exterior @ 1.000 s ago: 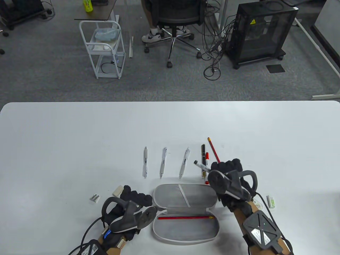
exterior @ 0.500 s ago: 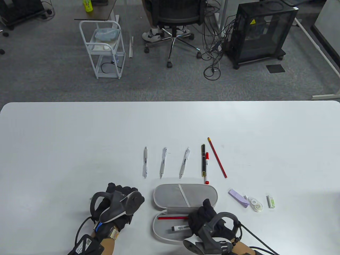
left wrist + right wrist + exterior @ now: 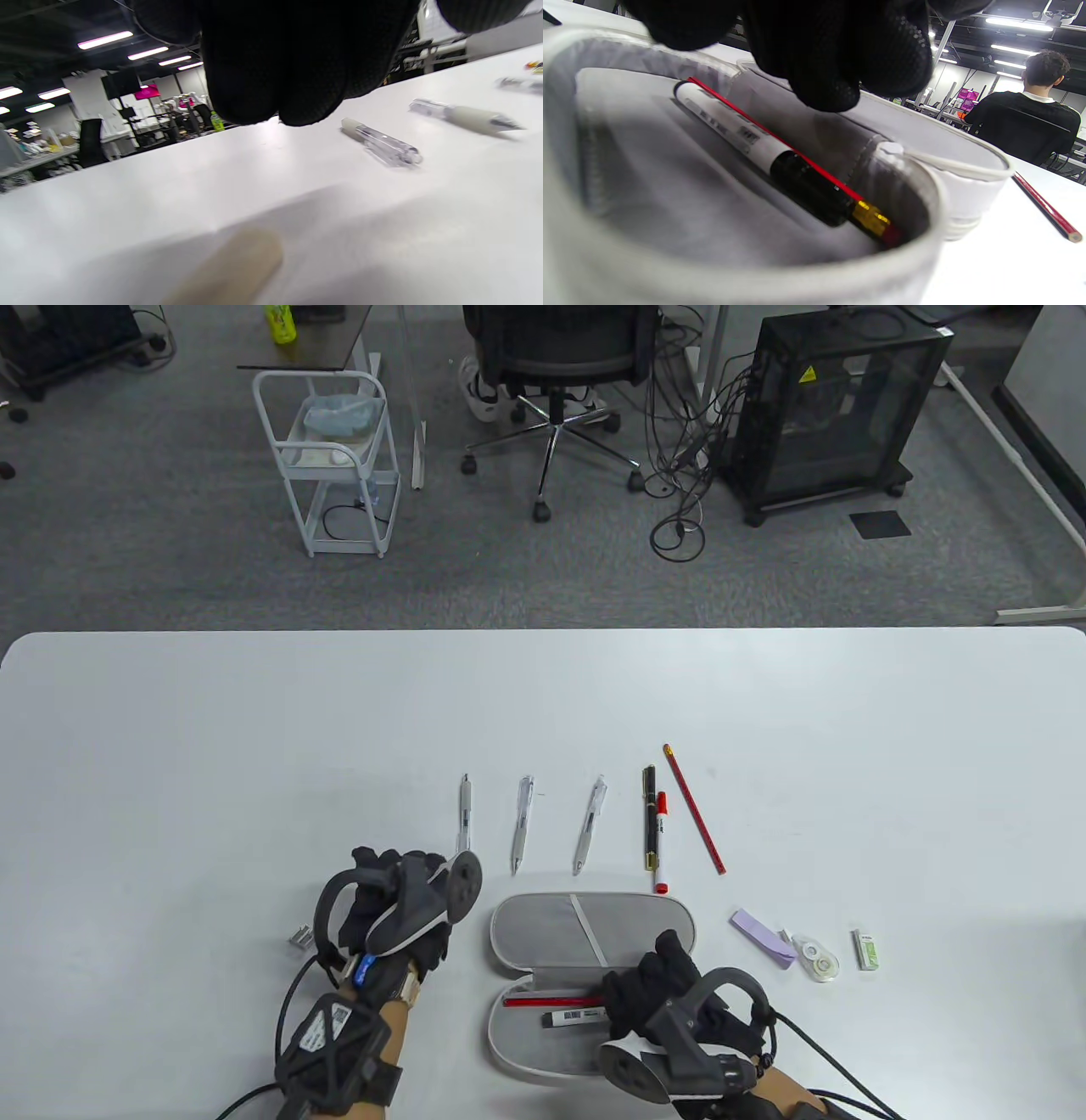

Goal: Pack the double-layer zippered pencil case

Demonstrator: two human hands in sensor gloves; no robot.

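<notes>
The grey pencil case [image 3: 509, 1052] lies open at the table's near edge, lid [image 3: 543, 925] folded back. In its lower tray lie a red pencil [image 3: 547, 1001] and a white marker with a black cap [image 3: 573, 1018], side by side; the right wrist view shows the marker [image 3: 734, 131] against the pencil [image 3: 814, 165]. My right hand [image 3: 662, 997] hovers over the tray's right end, fingers [image 3: 840, 55] just above the marker and holding nothing. My left hand [image 3: 399, 899] is left of the case over the table, fingers [image 3: 275, 63] hanging empty above a blurred beige eraser [image 3: 237, 267].
Beyond the case lie three clear pens [image 3: 463, 823] [image 3: 522, 823] [image 3: 589, 823], a black pen [image 3: 649, 819], a red-capped marker [image 3: 661, 840] and a second red pencil [image 3: 694, 808]. To the right are purple notes [image 3: 764, 937], correction tape [image 3: 819, 959] and a green box [image 3: 866, 948].
My right hand carried the marker from the pen row into the case tray and let it go beside the red pencil. My left hand moved forward over the eraser.
</notes>
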